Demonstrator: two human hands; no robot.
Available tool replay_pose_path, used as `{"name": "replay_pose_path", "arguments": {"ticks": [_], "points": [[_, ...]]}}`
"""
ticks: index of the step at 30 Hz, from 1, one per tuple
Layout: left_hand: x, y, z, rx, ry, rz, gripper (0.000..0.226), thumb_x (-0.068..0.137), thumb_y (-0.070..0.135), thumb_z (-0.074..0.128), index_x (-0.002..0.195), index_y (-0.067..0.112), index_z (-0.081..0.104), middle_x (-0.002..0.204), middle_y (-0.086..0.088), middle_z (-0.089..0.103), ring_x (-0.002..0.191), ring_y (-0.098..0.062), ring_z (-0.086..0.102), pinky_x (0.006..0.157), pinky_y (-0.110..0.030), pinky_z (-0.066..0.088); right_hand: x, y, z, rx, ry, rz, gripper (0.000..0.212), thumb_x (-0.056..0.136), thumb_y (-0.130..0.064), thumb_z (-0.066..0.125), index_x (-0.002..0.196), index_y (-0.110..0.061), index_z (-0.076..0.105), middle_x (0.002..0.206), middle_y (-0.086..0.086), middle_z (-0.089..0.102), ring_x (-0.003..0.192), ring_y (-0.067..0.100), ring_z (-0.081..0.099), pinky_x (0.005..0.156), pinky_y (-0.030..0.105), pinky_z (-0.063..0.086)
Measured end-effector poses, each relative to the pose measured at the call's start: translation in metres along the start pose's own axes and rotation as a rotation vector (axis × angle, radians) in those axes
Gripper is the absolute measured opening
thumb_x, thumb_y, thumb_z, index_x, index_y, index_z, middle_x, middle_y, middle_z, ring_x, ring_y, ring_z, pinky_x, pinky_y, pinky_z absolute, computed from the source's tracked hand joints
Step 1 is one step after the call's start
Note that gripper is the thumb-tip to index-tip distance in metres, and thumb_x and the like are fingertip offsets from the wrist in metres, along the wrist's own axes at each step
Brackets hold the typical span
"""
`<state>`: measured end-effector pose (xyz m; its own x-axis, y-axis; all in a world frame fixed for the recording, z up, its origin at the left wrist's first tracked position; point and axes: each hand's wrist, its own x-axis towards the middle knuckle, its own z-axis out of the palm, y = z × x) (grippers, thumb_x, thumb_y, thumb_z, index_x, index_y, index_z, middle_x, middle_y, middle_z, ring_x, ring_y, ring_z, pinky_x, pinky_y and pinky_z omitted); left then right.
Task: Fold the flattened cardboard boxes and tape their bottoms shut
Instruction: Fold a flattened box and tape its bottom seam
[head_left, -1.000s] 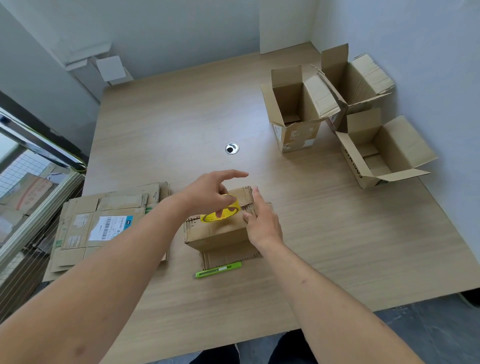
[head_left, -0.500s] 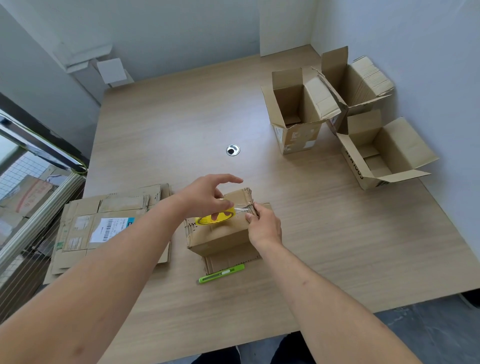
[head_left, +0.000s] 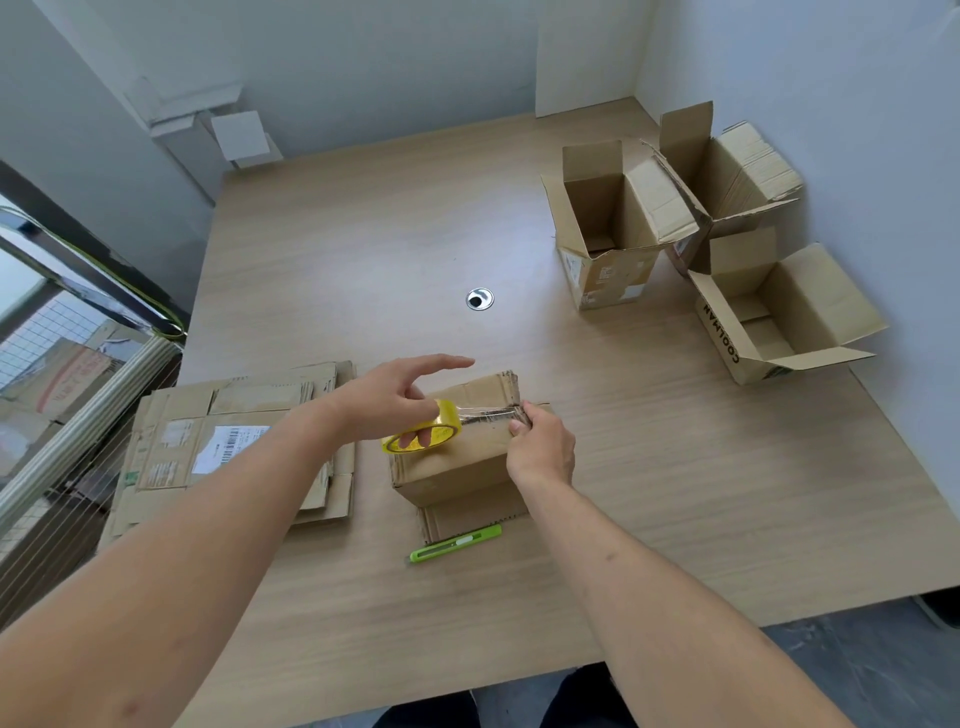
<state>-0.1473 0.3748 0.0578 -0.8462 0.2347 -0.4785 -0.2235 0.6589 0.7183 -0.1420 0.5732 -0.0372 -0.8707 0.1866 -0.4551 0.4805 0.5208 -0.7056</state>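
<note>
A small cardboard box (head_left: 457, 467) stands upside down in front of me on the wooden table (head_left: 675, 493), its bottom flaps folded shut and facing up. My left hand (head_left: 395, 400) holds a yellow tape roll (head_left: 423, 435) above the box, fingers through its core and index finger stretched out. A clear strip of tape (head_left: 485, 414) runs from the roll to the box's right edge, where my right hand (head_left: 540, 444) pinches the strip's end against the cardboard. A stack of flattened boxes (head_left: 228, 447) lies to the left.
A green utility knife (head_left: 456, 543) lies just in front of the box. Three folded open boxes (head_left: 613, 239) (head_left: 727, 182) (head_left: 779, 317) stand at the far right by the wall. A round metal grommet (head_left: 479, 299) sits mid-table. A railing runs along the left.
My left hand has drawn the roll leftward, away from my right hand, pulling out a strip of tape across the box bottom. My right hand went from resting on the box to pinching the tape end.
</note>
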Motion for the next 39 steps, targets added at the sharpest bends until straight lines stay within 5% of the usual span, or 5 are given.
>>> {"name": "replay_pose_path", "arguments": {"ticks": [13,29,34,36,39], "points": [[0.007,-0.014,0.010,-0.011,0.154,0.029,0.045,0.100,0.038,0.067,0.139,0.055,0.052,0.066,-0.007,0.071,0.057,-0.022,0.062,0.070,-0.045,0.062,0.007,0.002,0.001,-0.036,-0.085,-0.003,0.026,0.102,-0.027,0.053,0.123,-0.028,0.069,0.117,0.005,0.072,0.112,0.031,0.063,0.094,0.035,0.050],[-0.011,-0.017,0.023,-0.033,0.247,0.027,0.050,0.099,0.040,0.070,0.146,0.045,0.052,0.056,0.009,0.062,0.052,-0.014,0.056,0.056,-0.024,0.052,0.004,0.000,0.002,-0.016,-0.116,-0.013,0.040,0.109,-0.017,0.041,0.146,-0.020,0.053,0.143,0.006,0.059,0.133,0.029,0.052,0.102,0.030,0.040],[-0.018,-0.015,0.016,0.206,0.353,0.012,0.060,0.093,0.050,0.074,0.148,0.041,0.054,0.092,0.009,0.075,0.067,-0.009,0.066,0.085,-0.030,0.055,0.000,-0.005,0.002,-0.020,-0.075,0.020,0.037,0.107,-0.012,0.041,0.137,-0.018,0.061,0.135,0.006,0.064,0.127,0.029,0.055,0.099,0.031,0.042],[-0.023,-0.016,0.013,0.192,0.344,-0.006,0.061,0.093,0.050,0.073,0.150,0.042,0.051,0.074,0.019,0.064,0.060,-0.001,0.059,0.087,-0.033,0.058,-0.001,-0.005,0.003,-0.022,-0.068,0.020,0.037,0.107,-0.013,0.042,0.138,-0.018,0.060,0.135,0.007,0.064,0.128,0.030,0.055,0.099,0.032,0.043],[-0.026,-0.020,0.007,0.073,0.245,-0.032,0.054,0.100,0.029,0.059,0.148,0.051,0.048,0.058,0.005,0.065,0.053,-0.013,0.055,0.066,-0.038,0.059,-0.002,-0.007,0.003,-0.026,-0.056,0.019,0.035,0.108,-0.015,0.042,0.137,-0.019,0.061,0.135,0.011,0.063,0.127,0.031,0.055,0.098,0.033,0.044]]}}
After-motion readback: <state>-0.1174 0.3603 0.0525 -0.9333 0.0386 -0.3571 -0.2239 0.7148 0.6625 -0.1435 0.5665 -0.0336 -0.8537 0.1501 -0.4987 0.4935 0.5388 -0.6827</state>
